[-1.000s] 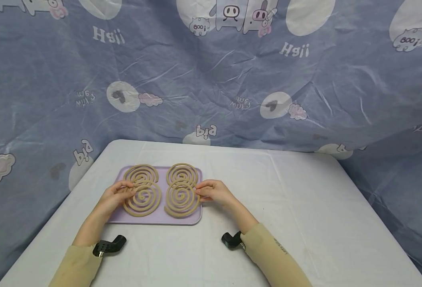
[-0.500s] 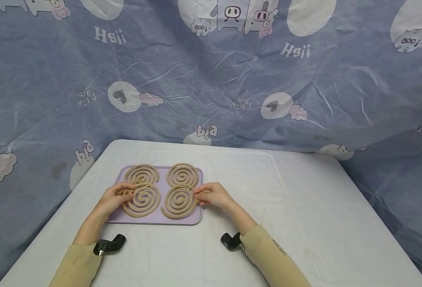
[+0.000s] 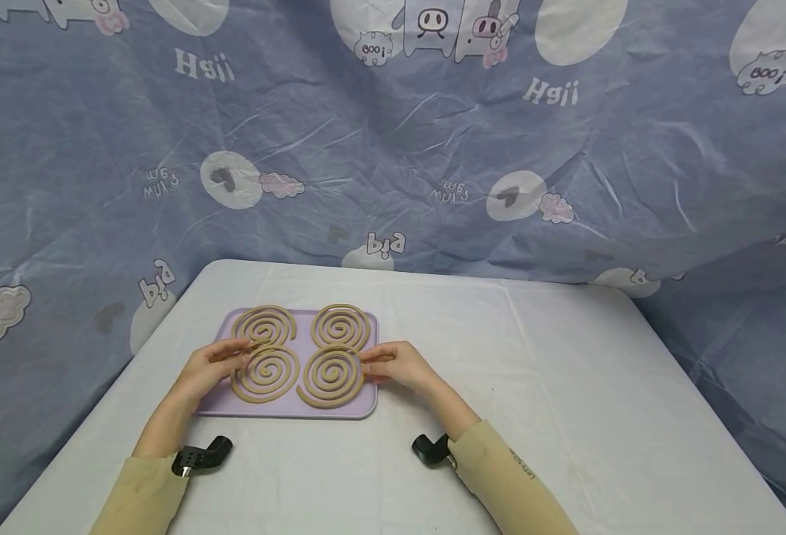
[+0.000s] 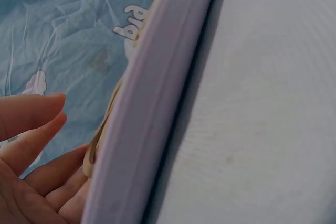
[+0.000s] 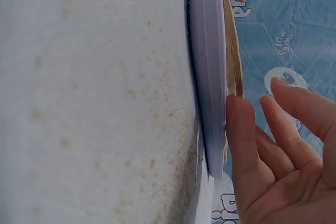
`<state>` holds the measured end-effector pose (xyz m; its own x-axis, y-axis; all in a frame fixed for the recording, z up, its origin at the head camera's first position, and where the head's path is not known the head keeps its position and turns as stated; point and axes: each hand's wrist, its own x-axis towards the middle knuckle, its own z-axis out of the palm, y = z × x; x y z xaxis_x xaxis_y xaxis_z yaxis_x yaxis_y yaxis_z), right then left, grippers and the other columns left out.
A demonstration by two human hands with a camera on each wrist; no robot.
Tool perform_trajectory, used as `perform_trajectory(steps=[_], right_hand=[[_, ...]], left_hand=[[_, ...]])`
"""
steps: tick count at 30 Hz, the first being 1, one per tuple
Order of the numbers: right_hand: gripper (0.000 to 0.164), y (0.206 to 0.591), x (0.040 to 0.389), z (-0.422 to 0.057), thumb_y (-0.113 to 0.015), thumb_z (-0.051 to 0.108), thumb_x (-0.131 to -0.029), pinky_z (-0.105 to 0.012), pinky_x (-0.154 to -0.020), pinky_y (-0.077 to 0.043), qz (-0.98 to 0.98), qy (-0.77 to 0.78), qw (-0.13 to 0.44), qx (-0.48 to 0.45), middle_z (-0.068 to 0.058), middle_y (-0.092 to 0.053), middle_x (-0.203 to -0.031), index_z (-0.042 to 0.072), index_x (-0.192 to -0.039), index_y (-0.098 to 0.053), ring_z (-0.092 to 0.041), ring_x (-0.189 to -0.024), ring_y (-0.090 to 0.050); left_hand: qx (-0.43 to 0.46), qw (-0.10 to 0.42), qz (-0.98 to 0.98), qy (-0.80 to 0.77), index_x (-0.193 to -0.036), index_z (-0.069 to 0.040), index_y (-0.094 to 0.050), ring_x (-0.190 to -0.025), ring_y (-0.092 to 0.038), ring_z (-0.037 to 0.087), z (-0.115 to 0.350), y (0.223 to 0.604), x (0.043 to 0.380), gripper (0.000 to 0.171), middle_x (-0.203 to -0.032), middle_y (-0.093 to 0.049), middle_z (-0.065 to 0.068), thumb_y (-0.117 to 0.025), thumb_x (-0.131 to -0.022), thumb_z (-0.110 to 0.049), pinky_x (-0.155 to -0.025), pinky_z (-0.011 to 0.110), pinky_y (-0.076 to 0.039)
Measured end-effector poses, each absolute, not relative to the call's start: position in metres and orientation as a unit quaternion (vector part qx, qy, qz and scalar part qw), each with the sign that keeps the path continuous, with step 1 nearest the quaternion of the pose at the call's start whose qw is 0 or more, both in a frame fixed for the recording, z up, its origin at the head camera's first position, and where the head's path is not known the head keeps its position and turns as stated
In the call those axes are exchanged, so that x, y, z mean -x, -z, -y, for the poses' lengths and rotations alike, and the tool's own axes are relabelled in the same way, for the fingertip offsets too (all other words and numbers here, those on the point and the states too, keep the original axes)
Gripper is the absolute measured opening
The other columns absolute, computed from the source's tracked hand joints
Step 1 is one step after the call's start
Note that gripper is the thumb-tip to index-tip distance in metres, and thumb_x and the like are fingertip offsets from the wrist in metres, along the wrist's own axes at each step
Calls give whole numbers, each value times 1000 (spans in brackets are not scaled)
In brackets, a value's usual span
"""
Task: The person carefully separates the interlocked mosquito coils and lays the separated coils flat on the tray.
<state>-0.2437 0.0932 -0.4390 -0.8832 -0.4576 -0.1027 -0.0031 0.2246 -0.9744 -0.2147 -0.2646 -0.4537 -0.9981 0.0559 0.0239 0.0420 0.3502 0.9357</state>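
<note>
A pale purple tray (image 3: 282,410) carries tan mosquito coils in two rows. My left hand (image 3: 212,365) is beside the front left coil (image 3: 267,371); its loosely bent fingers touch or hover over the coil's left side. In the left wrist view, the upper fingers (image 4: 52,102) stand apart from the coil edge. My right hand (image 3: 400,364) is at the right edge of the front right coil (image 3: 332,374). In the right wrist view, one digit (image 5: 241,116) touches the edge of the coil or tray, while the other fingers are spread away from it.
Behind the front coils lie a rear left coil (image 3: 263,331) and a rear right coil (image 3: 339,328), partly overlapped by them in view. The tray sits on a white-covered table (image 3: 533,386). A blue printed cloth (image 3: 366,134) hangs behind it.
The front right coil has shifted slightly left and lies lower on the tray, with my right hand following. The front left coil has moved little, and my left fingers have loosened from it.
</note>
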Motion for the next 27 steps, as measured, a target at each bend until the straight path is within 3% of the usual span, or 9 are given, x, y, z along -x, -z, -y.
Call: perform_trajectory(steps=[3,7,10,13,19,23,27], right_hand=[[32,433,240,-95,-67,4,-84,-38,-79,-55,-761,603,197,138,-22,-65,-108,-9,-113,-62,-30,-93,-66],[34,423,235,-102,-66,8,-85,-38,-79,-54,-778,581,198,135,-19,-65,-110,-9,-115,-61,-30,-96,-64],[36,418,233,-111,-66,13,-87,-36,-79,-54,-791,562,194,146,-17,-65,-111,-7,-117,-61,-29,-98,-63],[39,413,231,-123,-66,16,-88,-38,-81,-54,-792,558,186,161,-21,-63,-114,-6,-120,-59,-29,-101,-62],[40,402,224,-148,-65,20,-90,-40,-84,-52,-803,543,163,184,-22,-59,-121,-2,-123,-58,-24,-103,-61],[40,394,218,-162,-65,24,-89,-38,-85,-52,-817,527,139,190,-18,-59,-121,4,-123,-59,-24,-104,-61],[39,389,213,-176,-64,30,-90,-36,-84,-51,-843,492,97,195,-10,-61,-120,8,-122,-61,-23,-105,-60]], left_hand=[[-27,7,-831,-556,-133,3,-48,-102,-50,-3,263,449,214,52,-133,-50,21,-62,-92,-25,-86,16,-42],[-20,5,-837,-546,-132,3,-49,-116,-51,18,258,441,213,53,-131,-51,21,-61,-92,-29,-99,32,-38],[-23,-5,-844,-536,-131,5,-49,-120,-48,32,251,433,213,51,-130,-52,24,-60,-93,-27,-101,43,-36],[-45,-19,-849,-527,-129,7,-51,-120,-47,38,240,423,214,47,-129,-52,26,-60,-93,-22,-100,47,-37],[-110,-17,-856,-504,-128,4,-53,-124,-41,43,209,395,220,45,-130,-51,23,-59,-93,-24,-102,56,-33],[-146,-24,-871,-469,-127,-2,-56,-126,-40,39,184,377,223,42,-130,-53,18,-60,-93,-25,-103,55,-32],[-165,-32,-886,-433,-128,-8,-58,-121,-46,37,156,363,222,41,-132,-53,14,-61,-92,-28,-98,51,-39]])
